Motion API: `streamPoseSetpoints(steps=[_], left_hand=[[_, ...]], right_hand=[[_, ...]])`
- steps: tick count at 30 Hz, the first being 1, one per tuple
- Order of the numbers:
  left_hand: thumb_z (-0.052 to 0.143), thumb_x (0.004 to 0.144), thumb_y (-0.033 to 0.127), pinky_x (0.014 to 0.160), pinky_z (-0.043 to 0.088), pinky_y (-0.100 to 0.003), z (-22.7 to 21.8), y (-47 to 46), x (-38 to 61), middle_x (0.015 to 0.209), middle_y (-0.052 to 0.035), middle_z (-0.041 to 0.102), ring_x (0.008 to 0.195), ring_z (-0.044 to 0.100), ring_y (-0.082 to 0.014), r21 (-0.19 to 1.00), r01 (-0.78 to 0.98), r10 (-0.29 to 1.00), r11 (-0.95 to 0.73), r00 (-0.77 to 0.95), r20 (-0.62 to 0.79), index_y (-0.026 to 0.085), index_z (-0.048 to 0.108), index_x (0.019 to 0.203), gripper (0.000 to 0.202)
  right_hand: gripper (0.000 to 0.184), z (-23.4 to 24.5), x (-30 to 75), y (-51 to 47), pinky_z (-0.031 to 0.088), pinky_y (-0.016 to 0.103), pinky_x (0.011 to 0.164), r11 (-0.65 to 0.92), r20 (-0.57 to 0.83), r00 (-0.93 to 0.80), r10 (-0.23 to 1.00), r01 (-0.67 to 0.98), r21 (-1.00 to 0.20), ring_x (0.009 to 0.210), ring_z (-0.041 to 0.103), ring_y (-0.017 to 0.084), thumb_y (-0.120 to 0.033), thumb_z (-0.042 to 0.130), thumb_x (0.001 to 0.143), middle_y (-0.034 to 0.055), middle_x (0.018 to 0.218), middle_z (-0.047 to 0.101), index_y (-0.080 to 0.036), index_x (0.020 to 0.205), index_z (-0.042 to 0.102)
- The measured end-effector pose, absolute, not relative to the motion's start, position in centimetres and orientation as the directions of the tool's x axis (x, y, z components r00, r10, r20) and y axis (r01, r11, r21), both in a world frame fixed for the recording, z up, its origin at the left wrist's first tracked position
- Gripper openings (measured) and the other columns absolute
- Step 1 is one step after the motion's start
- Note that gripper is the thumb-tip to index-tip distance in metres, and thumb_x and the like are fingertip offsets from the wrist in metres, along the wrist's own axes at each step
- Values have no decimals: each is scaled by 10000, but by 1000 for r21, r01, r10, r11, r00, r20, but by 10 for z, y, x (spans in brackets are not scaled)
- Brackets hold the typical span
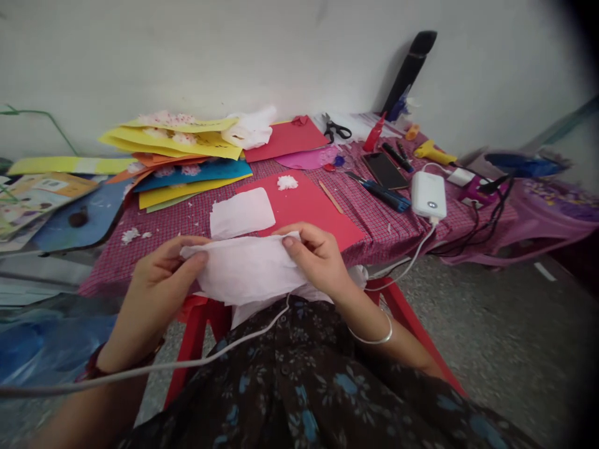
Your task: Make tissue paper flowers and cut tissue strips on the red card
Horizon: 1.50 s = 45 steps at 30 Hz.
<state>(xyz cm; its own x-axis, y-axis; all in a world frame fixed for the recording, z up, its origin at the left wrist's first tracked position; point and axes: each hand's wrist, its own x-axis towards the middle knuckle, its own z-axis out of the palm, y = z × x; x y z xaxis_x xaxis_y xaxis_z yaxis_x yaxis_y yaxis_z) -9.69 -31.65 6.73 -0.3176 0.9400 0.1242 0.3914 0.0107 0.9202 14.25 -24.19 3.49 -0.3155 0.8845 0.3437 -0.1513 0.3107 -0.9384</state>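
Both hands hold one sheet of white tissue paper in front of the low table's near edge. My left hand pinches the sheet's left end between thumb and fingers. My right hand pinches its upper right edge. A second white tissue piece lies flat on the table just beyond, overlapping a red paper sheet. A small white tissue flower rests on that red sheet.
A stack of coloured paper sheets sits at the back left. Scissors, a phone, a white power bank with its cable, a glue bottle and pens lie on the checked cloth to the right. Books lie left.
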Motion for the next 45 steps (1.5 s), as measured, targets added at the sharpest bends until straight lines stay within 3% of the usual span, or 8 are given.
streamPoseSetpoints(steps=[5,8,13,20,34,38,41,45], left_hand=[[744,852,312,1111,455,-516,81,-312,-81,1311,-92,694,1255,625,-346,420,830,802,-368,54,595,261,678,1279,436],[731,895,291,1025,505,-478,86,-307,-56,1227,-101,718,1159,670,-310,240,817,714,-525,269,646,238,651,1247,365],[607,958,158,698,514,-313,76,-297,-32,797,-6,673,765,661,-189,213,784,673,-584,321,666,257,624,920,108],[622,918,86,710,512,-348,56,-293,-28,801,-32,691,753,630,-208,79,722,544,-687,439,715,235,684,945,164],[637,954,91,709,527,-327,45,-297,-19,827,-36,682,751,613,-181,151,697,564,-701,412,715,212,697,970,136],[750,914,240,700,543,-290,52,-300,-21,933,-52,702,800,658,-173,531,525,737,-666,348,580,189,705,963,85],[694,950,289,544,475,-214,58,-298,-26,831,-3,672,623,589,-109,880,305,932,-363,132,339,200,688,990,98],[715,895,348,542,428,-207,59,-288,-32,747,3,653,623,565,-116,937,350,974,0,211,-79,169,702,921,181]], right_hand=[[205,41,143,-248,487,284,661,460,433,-368,822,-18,-888,730,650,150,-314,569,967,21,905,783,-256,978,765],[216,40,143,-251,555,309,822,542,505,-392,769,-17,-840,915,732,171,-232,551,960,31,1014,808,-268,985,762],[184,35,153,-252,570,310,816,546,501,-414,760,-10,-837,882,738,167,-231,581,951,25,980,811,-269,970,759],[158,24,169,-247,506,258,667,361,328,-386,863,14,-933,702,651,131,-261,594,892,1,788,744,-219,903,746],[116,11,163,-247,494,231,685,302,302,-443,844,-73,-951,729,659,111,-206,609,896,1,805,752,-192,851,715],[119,7,161,-244,479,220,650,244,290,-424,858,-160,-957,711,648,101,-262,627,918,1,819,747,-190,905,721],[120,6,163,-240,463,219,636,278,327,-422,846,-174,-945,710,634,98,-256,638,919,0,825,744,-197,927,742],[127,7,167,-234,483,242,694,307,340,-516,787,-150,-940,769,657,108,-242,632,921,2,868,759,-210,907,755]])
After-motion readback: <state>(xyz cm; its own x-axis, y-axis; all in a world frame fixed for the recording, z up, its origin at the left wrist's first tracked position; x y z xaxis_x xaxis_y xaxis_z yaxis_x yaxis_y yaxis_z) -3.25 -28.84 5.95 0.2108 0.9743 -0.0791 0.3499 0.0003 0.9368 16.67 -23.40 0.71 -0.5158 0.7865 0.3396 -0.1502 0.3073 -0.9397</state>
